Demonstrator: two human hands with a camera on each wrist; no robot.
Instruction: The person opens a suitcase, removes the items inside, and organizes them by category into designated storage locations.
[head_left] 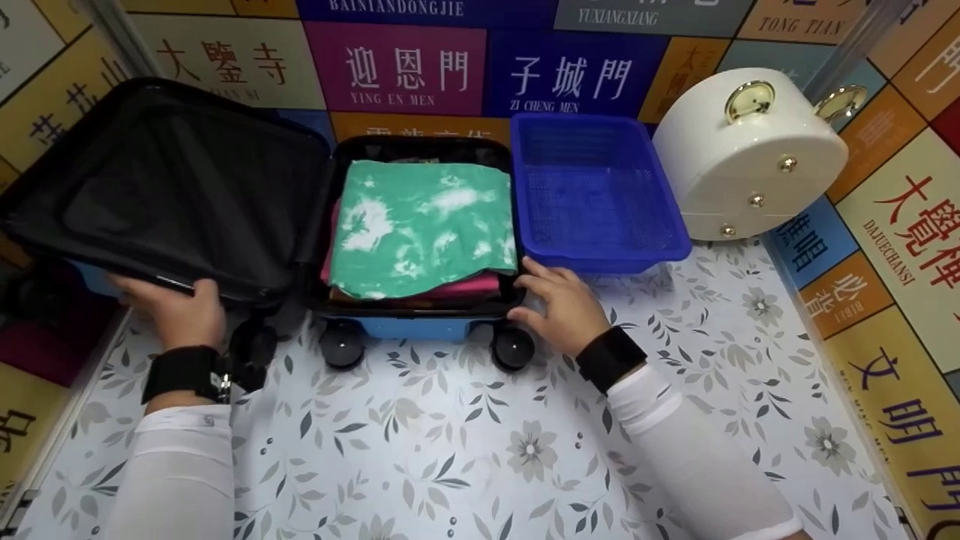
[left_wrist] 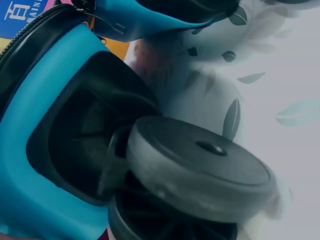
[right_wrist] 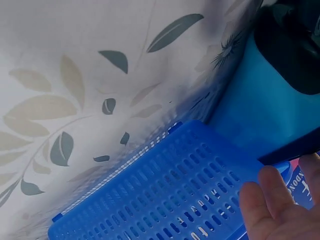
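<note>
Left hand (head_left: 176,307) grips the suitcase lid's (head_left: 161,187) near edge, right hand (head_left: 559,304) rests spread on the suitcase (head_left: 409,319) rim; swinging shut, that lid could pinch fingers or snag the green cloth (head_left: 424,225).

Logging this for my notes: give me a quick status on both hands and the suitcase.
Left hand grips the lid edge. Right hand open, touching the suitcase rim. Green tie-dye cloth on top. Blue basket beside it.

From my remote station, the left hand (head_left: 176,309) has its fingertips hidden under the suitcase lid (head_left: 157,187) it grips. Garments beneath the green cloth (head_left: 420,225), left of the right hand (head_left: 559,304), show only as edges. The wheel (left_wrist: 200,170) beside the left grip is blurred and cropped.
</note>
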